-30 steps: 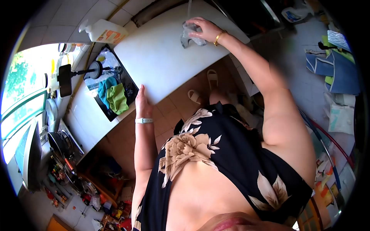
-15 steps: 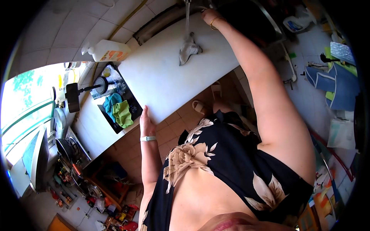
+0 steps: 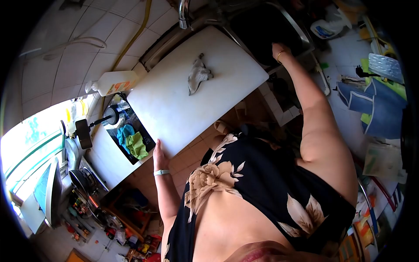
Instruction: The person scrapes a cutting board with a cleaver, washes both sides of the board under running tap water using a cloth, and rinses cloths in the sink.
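A crumpled grey wet-looking cloth lies on the upper middle of the white board. My left hand rests at the board's near left edge, fingers stretched out and nothing held. Over the near rim of the dark sink is my right hand, apart from the cloth; its fingers look bent, but whether they hold anything is hidden. Above the board's back edge hangs a metal faucet, with no water stream visible.
A white bottle stands by the back wall. Left of the board are a phone on an arm and blue and green cloths on a black surface. Another bottle is beyond the sink. Slippers show on the floor.
My right hand has let go of the grey cloth and moved right to the sink. The water stream seen earlier is gone. The view has shifted; my left hand stays at the board's edge.
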A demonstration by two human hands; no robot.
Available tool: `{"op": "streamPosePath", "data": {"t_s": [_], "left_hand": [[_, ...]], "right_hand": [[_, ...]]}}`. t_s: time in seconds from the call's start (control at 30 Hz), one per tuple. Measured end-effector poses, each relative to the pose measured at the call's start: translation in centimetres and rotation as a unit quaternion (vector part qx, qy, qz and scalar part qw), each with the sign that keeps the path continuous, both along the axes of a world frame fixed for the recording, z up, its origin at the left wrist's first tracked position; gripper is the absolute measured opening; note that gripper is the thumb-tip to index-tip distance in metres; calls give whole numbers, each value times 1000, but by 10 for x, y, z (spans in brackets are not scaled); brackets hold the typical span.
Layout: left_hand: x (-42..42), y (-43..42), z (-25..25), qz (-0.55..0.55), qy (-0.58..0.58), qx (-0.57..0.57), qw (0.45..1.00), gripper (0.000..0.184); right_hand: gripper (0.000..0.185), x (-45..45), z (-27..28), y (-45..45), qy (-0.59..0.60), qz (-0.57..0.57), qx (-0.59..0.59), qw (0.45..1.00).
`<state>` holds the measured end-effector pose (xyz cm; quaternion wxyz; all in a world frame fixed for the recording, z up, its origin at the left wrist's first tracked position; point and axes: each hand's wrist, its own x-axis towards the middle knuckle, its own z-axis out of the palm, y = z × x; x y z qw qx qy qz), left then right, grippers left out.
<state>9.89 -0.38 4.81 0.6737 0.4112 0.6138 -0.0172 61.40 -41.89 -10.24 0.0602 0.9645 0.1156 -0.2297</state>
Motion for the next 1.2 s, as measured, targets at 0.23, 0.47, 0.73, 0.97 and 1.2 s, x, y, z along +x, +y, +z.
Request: {"op": "streamPosePath", "data": {"t_s": [0.23,0.47,0.73,0.97,1.2], "left_hand": [[-9,20,-1,-168,102,92,976,40],[-15,34,-10,-334,75,94,935,39],[-8,30,-32,-276,-84,10,957,36],[33,15,12,-244,-207,-73,945,39],[69,24,29,-239,-274,-70,929,34]], "right_hand": [[43,1,-17,-4,-11,-57,61,996],[46,-118,53,-48,-202,-78,412,885],[17,-383,68,4,-94,-304,655,685],[19,-493,55,99,-104,-318,716,613],[17,-489,109,157,-173,-113,751,627]]}}
